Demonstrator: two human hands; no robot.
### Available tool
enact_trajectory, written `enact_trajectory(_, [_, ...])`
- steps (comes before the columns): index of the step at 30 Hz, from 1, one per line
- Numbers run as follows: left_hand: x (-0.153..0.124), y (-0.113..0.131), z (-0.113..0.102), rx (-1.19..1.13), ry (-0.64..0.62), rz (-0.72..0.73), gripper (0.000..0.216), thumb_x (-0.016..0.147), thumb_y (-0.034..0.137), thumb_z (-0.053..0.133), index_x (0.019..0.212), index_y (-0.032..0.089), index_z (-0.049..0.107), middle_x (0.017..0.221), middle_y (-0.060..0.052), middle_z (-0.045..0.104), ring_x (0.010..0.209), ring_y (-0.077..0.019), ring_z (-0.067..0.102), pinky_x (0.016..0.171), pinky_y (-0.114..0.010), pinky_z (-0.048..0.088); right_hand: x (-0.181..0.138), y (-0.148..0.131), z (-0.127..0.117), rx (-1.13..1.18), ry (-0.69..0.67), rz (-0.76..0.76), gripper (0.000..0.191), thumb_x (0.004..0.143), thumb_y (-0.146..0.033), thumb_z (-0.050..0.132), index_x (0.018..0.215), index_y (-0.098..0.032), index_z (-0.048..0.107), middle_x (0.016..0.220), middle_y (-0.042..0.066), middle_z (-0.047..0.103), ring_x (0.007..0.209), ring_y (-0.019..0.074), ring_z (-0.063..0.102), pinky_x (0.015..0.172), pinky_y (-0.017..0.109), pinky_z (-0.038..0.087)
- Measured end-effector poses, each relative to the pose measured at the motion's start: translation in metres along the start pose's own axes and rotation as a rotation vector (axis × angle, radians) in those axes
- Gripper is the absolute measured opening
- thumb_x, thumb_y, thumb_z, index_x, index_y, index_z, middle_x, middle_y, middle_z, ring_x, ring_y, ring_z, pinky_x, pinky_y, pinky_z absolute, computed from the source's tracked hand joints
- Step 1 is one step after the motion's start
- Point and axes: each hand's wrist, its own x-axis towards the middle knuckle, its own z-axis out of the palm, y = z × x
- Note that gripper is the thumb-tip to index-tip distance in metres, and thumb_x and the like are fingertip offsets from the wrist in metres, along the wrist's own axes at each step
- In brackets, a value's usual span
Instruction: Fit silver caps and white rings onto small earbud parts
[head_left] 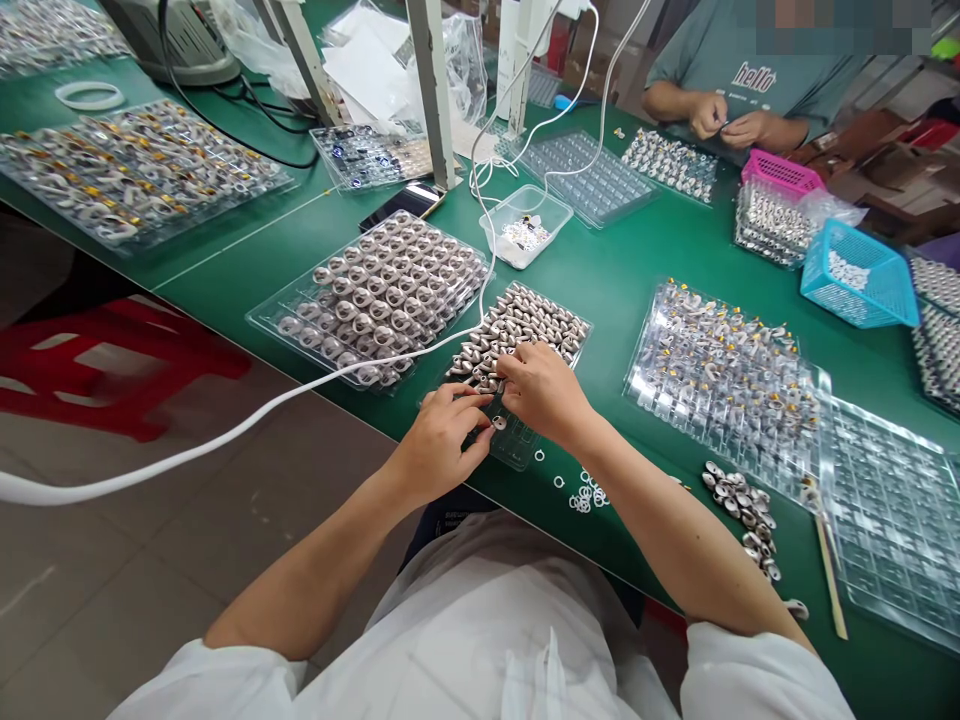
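My left hand (444,440) is closed in a pinch, thumb and finger on a small round pale part (499,423) that looks like an earbud shell. Just beside it, my right hand (546,392) is bent over the near side of a clear tray (517,448), its fingertips pressed together; what they hold is hidden. Rows of silver-beige earbud shells (534,318) fill the far part of this tray, while bare pockets show at its near end. Several thin white rings (589,492) lie loose on the green table to the right of the tray.
A white cable (360,368) crosses over a fuller tray of shells (397,275) on the left. Loose shells (742,505) and a thin wooden stick (831,580) lie right. A plastic tub (525,245) stands behind. Across the table, a person's hands (724,122) work.
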Motion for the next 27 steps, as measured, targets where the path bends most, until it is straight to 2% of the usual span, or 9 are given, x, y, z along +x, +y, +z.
enact_trajectory(5, [-0.002, 0.002, -0.002, -0.009, 0.03, 0.003, 0.01, 0.088, 0.018, 0.057, 0.083, 0.016, 0.065, 0.111, -0.011, 0.072, 0.112, -0.0313, 0.056, 0.093, -0.05, 0.045, -0.006, 0.009, -0.012, 0.312, 0.127, 0.144, 0.018, 0.079, -0.01, 0.049, 0.093, -0.017, 0.059, 0.084, 0.005, 0.06, 0.072, 0.0148, 0.05, 0.068, 0.029, 0.037])
enact_trajectory(9, [-0.003, 0.004, -0.003, -0.041, 0.043, 0.011, 0.01, 0.088, 0.017, 0.057, 0.082, 0.016, 0.065, 0.111, -0.011, 0.073, 0.11, -0.0306, 0.057, 0.092, -0.049, 0.045, -0.012, 0.019, -0.024, 0.628, 0.206, 0.285, 0.018, 0.076, -0.014, 0.053, 0.092, -0.021, 0.056, 0.066, -0.005, 0.048, 0.057, 0.0093, 0.043, 0.06, 0.025, 0.036])
enact_trajectory(12, [-0.002, 0.005, -0.003, -0.051, 0.036, 0.012, 0.009, 0.088, 0.017, 0.057, 0.084, 0.016, 0.065, 0.111, -0.011, 0.072, 0.11, -0.0303, 0.058, 0.092, -0.049, 0.046, -0.014, 0.026, -0.028, 0.778, 0.201, 0.336, 0.012, 0.075, -0.017, 0.054, 0.086, -0.021, 0.057, 0.061, -0.007, 0.042, 0.053, 0.0078, 0.037, 0.055, 0.024, 0.032])
enact_trajectory(18, [-0.002, 0.006, -0.001, -0.083, 0.058, 0.042, 0.006, 0.087, 0.015, 0.058, 0.085, 0.017, 0.063, 0.111, -0.011, 0.072, 0.109, -0.0293, 0.059, 0.093, -0.048, 0.048, -0.016, 0.032, -0.027, 0.792, 0.162, 0.373, 0.013, 0.077, -0.023, 0.054, 0.083, -0.017, 0.064, 0.055, -0.007, 0.044, 0.051, 0.008, 0.038, 0.052, 0.025, 0.029])
enact_trajectory(22, [-0.002, 0.009, 0.0, -0.148, 0.097, 0.071, 0.006, 0.087, 0.012, 0.058, 0.087, 0.016, 0.063, 0.118, -0.013, 0.069, 0.113, -0.0278, 0.058, 0.097, -0.047, 0.049, -0.016, 0.029, -0.023, 0.758, 0.152, 0.392, 0.012, 0.078, -0.025, 0.055, 0.08, -0.016, 0.064, 0.055, -0.006, 0.047, 0.052, 0.008, 0.039, 0.053, 0.025, 0.03])
enact_trajectory(27, [0.002, 0.014, 0.004, -0.187, 0.121, 0.136, 0.008, 0.087, 0.011, 0.058, 0.09, 0.016, 0.062, 0.124, -0.014, 0.066, 0.114, -0.0262, 0.06, 0.101, -0.047, 0.05, -0.015, 0.015, -0.02, 0.704, 0.02, 0.39, 0.023, 0.082, -0.031, 0.057, 0.065, -0.016, 0.06, 0.053, -0.005, 0.048, 0.051, 0.0081, 0.039, 0.052, 0.025, 0.028])
